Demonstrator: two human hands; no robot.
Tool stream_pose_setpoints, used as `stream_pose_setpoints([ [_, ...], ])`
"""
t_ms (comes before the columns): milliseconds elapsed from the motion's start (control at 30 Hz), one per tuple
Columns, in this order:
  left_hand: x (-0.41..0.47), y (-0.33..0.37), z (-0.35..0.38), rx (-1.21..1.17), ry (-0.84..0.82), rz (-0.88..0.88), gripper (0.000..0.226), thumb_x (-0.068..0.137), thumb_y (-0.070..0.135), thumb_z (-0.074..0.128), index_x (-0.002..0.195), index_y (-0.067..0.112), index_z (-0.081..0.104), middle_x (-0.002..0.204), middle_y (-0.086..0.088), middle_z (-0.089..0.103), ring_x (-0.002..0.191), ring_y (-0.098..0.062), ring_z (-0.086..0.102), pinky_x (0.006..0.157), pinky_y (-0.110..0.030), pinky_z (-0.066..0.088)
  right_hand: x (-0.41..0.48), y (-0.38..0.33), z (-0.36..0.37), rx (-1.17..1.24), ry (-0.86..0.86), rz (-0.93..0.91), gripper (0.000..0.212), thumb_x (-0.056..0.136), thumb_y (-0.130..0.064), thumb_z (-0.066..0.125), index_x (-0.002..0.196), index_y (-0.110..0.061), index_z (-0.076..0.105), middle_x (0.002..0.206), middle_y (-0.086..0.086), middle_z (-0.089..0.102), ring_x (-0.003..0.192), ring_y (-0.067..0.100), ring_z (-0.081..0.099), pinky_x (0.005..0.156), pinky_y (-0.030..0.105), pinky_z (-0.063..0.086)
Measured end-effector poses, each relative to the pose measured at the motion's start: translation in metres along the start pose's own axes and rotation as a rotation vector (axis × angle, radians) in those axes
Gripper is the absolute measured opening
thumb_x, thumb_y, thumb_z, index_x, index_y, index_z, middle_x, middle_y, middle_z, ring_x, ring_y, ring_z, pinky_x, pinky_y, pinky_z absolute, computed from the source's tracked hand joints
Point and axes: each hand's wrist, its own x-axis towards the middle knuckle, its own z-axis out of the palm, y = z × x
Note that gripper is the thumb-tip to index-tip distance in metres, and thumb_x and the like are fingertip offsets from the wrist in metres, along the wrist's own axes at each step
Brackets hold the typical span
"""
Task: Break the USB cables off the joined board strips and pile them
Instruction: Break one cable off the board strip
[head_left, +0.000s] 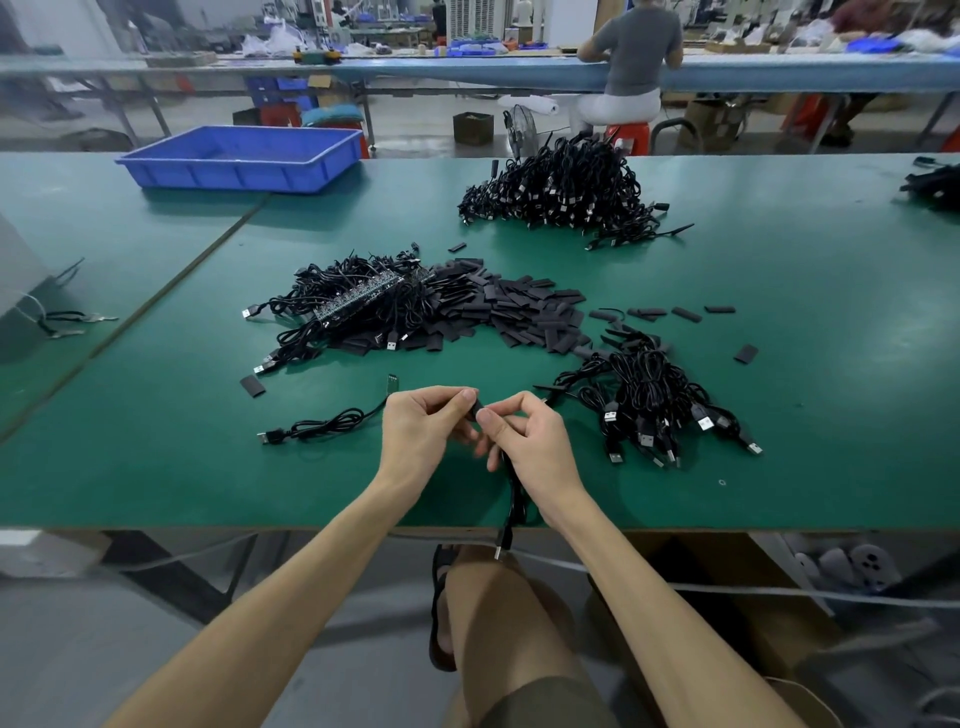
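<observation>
My left hand (423, 426) and my right hand (524, 441) meet over the near edge of the green table (156, 467), both pinching the small black end of one USB cable (511, 499). Its cord hangs down past the table edge with the plug at the bottom. A heap of cables still joined to black board strips (363, 304) lies ahead at left. Beside it spreads a litter of flat black pieces (524, 312). A pile of loose cables (649, 410) sits right of my right hand. One single coiled cable (317, 426) lies left of my left hand.
A bigger mound of black cables (561, 192) stands farther back. A blue plastic tray (244, 156) sits at the far left of the table. More cables (935, 184) lie at the far right edge. A person sits on a red stool (628, 135) beyond the table.
</observation>
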Motion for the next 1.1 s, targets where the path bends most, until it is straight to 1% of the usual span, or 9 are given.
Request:
stream_pose_setpoints([
  [100,0.0,-0.001,0.001,0.031,-0.004,0.028,0.011,0.093,0.012,0.071,0.087,0.007,0.08,0.065,-0.01,0.073,0.053,-0.021,0.066,0.059,-0.027,0.057,-0.001,0.001,0.001,-0.015,0.004,-0.002,0.023,0.1,-0.022,0.067,0.098,0.0,0.059,0.07,0.008,0.074,0.053,0.019,0.061,0.064,0.03,0.053],
  [167,0.0,0.0,0.0,0.003,-0.027,0.02,0.011,0.094,0.012,0.07,0.09,0.008,0.08,0.068,-0.01,0.074,0.056,-0.021,0.067,0.062,-0.027,0.059,-0.001,0.001,0.001,0.007,0.014,-0.002,0.021,0.101,-0.02,0.066,0.098,0.0,0.058,0.069,0.008,0.073,0.053,0.019,0.06,0.062,0.029,0.052],
  [300,0.004,-0.001,-0.01,-0.16,-0.176,-0.064,0.018,0.097,0.007,0.063,0.11,0.006,0.076,0.084,-0.022,0.074,0.07,-0.025,0.07,0.073,-0.031,0.059,0.0,0.001,-0.001,0.09,0.086,-0.006,0.017,0.104,-0.018,0.061,0.099,-0.001,0.061,0.068,0.006,0.07,0.056,0.018,0.056,0.059,0.027,0.049],
  [400,0.005,-0.005,-0.015,-0.206,-0.204,-0.079,0.023,0.096,0.007,0.065,0.117,0.008,0.074,0.087,-0.026,0.074,0.07,-0.026,0.069,0.076,-0.033,0.06,0.0,0.002,-0.001,0.091,0.093,-0.01,0.016,0.104,-0.019,0.06,0.097,-0.005,0.063,0.068,0.004,0.069,0.056,0.016,0.055,0.06,0.026,0.048],
  [600,0.003,-0.01,-0.014,-0.251,-0.137,-0.061,0.018,0.09,0.008,0.072,0.108,0.008,0.075,0.092,-0.023,0.074,0.073,-0.026,0.072,0.073,-0.031,0.06,0.001,0.004,-0.001,0.084,0.105,-0.016,0.017,0.104,-0.02,0.061,0.095,-0.006,0.063,0.068,0.004,0.07,0.056,0.015,0.055,0.06,0.026,0.049],
  [733,0.001,-0.011,-0.011,-0.237,-0.11,-0.032,0.012,0.089,0.006,0.074,0.101,0.004,0.076,0.088,-0.022,0.075,0.072,-0.026,0.073,0.071,-0.03,0.06,0.0,0.003,-0.001,0.078,0.102,-0.017,0.017,0.103,-0.019,0.062,0.094,-0.005,0.063,0.068,0.005,0.07,0.056,0.016,0.056,0.061,0.027,0.049],
  [867,0.0,-0.012,-0.009,-0.189,-0.102,0.0,0.011,0.09,0.007,0.074,0.1,0.005,0.076,0.085,-0.02,0.075,0.074,-0.03,0.075,0.072,-0.033,0.062,0.0,0.003,-0.002,0.075,0.101,-0.02,0.018,0.103,-0.017,0.062,0.094,-0.002,0.062,0.069,0.005,0.07,0.059,0.015,0.057,0.063,0.026,0.05],
  [1000,-0.001,-0.012,-0.006,-0.132,-0.064,0.029,0.009,0.091,0.009,0.074,0.099,0.005,0.076,0.084,-0.016,0.076,0.076,-0.033,0.075,0.071,-0.033,0.062,-0.001,0.002,0.0,0.039,0.077,-0.007,0.017,0.095,-0.021,0.073,0.096,-0.008,0.064,0.077,0.003,0.075,0.066,0.009,0.066,0.065,0.022,0.053],
  [1100,-0.001,-0.011,-0.005,-0.127,-0.065,0.03,0.009,0.091,0.008,0.073,0.099,0.003,0.076,0.083,-0.016,0.077,0.075,-0.032,0.076,0.069,-0.031,0.061,-0.001,0.003,0.0,0.01,0.088,0.0,0.015,0.092,-0.018,0.076,0.096,-0.009,0.064,0.076,0.003,0.076,0.065,0.009,0.068,0.063,0.022,0.052],
])
